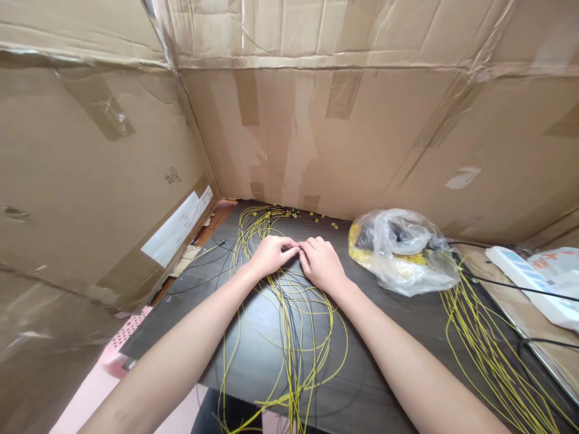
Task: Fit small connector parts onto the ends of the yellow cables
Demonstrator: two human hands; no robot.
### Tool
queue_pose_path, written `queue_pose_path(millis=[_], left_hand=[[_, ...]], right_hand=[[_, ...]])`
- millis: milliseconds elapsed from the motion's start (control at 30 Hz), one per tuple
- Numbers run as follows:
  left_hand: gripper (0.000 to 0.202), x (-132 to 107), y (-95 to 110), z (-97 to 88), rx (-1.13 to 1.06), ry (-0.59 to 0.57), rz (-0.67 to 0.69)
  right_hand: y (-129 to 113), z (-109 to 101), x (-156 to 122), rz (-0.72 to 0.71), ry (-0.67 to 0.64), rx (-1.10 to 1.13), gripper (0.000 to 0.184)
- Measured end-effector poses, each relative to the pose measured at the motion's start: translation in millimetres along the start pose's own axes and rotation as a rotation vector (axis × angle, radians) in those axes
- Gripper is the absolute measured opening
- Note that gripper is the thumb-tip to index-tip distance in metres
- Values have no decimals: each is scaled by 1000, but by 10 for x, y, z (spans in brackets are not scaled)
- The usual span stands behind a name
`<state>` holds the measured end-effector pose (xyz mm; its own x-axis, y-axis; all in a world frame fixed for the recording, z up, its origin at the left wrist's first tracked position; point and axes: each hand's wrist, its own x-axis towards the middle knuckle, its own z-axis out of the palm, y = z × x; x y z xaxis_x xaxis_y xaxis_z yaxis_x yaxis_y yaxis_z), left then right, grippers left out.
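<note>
Both of my hands meet over the middle of a dark tabletop (371, 349). My left hand (272, 255) is closed in a pinch, thumb against fingers. Close beside it, my right hand (322, 261) pinches too, its fingertips almost touching the left ones. Whatever sits between the fingertips is too small and hidden to name. Thin yellow wires (333, 328) run in loose loops under and around both hands and hang over the near table edge. Behind the hands, dark-tipped wire ends (283, 211) gather near the back wall, with several small yellow pieces (335, 226) scattered to their right.
A clear plastic bag (407, 271) with yellow and black contents lies to the right. More yellow wires (484, 337) spread beyond it, near a white-and-blue object (520, 283) and black cables (529, 287). Cardboard walls (289, 138) enclose the table. A pink perforated item (126, 337) stands at left.
</note>
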<state>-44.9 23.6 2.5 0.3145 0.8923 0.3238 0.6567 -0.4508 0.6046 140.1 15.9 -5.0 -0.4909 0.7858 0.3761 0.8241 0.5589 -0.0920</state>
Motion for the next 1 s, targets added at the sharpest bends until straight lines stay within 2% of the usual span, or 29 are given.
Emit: queue_pose_path(millis=[267,500,767,1000], left_hand=[[14,-5,60,55,73,68,8],[12,-7,101,13,146,57,-17],[11,-3,81,7,20,69,-48],[12,13,93,36,73,55,-81]], right_hand=[[7,10,-4,24,-5,-19,31],[-2,-18,-13,28,11,-16,30],[-2,-37,-8,36,40,-10,29],[-35,-60,-3,60,52,-36,28]])
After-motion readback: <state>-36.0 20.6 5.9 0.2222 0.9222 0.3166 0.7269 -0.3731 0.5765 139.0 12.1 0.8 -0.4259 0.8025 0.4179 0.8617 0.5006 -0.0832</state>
